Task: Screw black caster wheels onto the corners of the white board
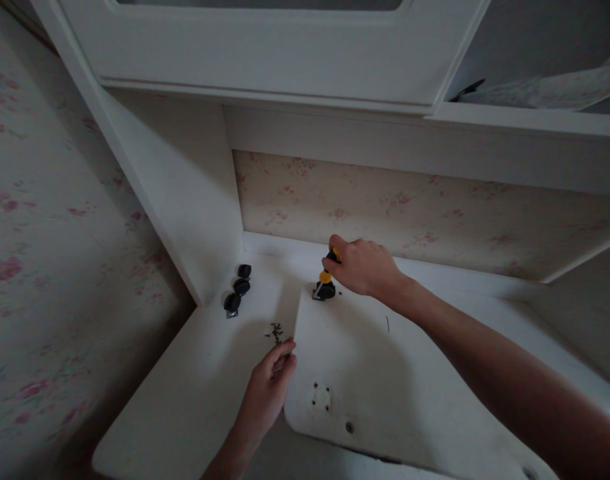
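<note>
My right hand (367, 267) is wrapped around a yellow-and-black screwdriver (326, 275). The screwdriver's shaft points down, slightly tilted, to the mounting plate of a black caster wheel (326, 291) near the far left corner of a white board (365, 373). At the board's left edge, the fingers and thumb of my left hand (269, 380) are closed on the edge, with the inner fingers partly hidden. Just beyond those fingertips lies a small pile of dark screws (276, 329). Four-hole marks (321, 397) show at the board's near left corner.
Several loose black casters (232, 304) stand in a row at the left on the white desktop (185, 387). A white side panel (185, 180) rises beside them, and a cabinet (265, 57) overhangs the work area. A thin dark piece (387, 324) lies on the board.
</note>
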Demonstrator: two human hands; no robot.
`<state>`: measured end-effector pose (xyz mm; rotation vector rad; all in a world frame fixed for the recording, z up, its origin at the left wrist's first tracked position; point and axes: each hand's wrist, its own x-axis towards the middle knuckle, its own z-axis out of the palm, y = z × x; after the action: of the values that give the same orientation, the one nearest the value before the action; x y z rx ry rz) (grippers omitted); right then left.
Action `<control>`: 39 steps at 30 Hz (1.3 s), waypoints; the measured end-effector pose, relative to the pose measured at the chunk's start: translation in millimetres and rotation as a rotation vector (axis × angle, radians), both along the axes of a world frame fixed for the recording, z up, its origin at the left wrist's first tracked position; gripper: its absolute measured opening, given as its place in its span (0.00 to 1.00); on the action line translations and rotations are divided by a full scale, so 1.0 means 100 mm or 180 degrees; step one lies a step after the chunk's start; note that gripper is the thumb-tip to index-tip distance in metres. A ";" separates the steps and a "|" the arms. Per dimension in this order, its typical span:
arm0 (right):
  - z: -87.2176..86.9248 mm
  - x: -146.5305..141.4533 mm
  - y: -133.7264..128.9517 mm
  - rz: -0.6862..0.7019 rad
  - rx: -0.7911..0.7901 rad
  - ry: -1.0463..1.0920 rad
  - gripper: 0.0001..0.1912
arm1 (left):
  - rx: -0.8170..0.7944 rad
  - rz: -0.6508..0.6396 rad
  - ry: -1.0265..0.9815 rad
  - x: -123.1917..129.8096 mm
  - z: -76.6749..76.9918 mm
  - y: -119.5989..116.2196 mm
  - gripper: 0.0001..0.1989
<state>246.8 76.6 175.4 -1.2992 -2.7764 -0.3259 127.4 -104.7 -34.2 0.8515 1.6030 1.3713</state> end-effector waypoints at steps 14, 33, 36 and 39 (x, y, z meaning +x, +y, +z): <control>0.14 -0.06 -0.02 0.0608 -0.0318 -0.0307 0.19 | 0.0008 -0.0023 0.0057 -0.01 -0.02 0.00 0.20; 0.17 -0.07 -0.04 0.0725 -0.0203 -0.0340 0.21 | 0.0019 -0.0051 -0.0004 -0.01 0.01 -0.01 0.21; 0.17 -0.02 -0.06 0.0708 -0.0258 -0.0261 0.19 | -0.0031 -0.0101 -0.0054 -0.12 -0.01 -0.04 0.23; 0.21 0.05 -0.09 0.0644 -0.0237 -0.0119 0.18 | -0.0201 0.0103 0.0264 -0.37 -0.03 -0.07 0.24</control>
<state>251.5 67.1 196.7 -1.0222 -2.9450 -0.2388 90.7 -111.8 -37.7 0.8579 1.7213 1.3158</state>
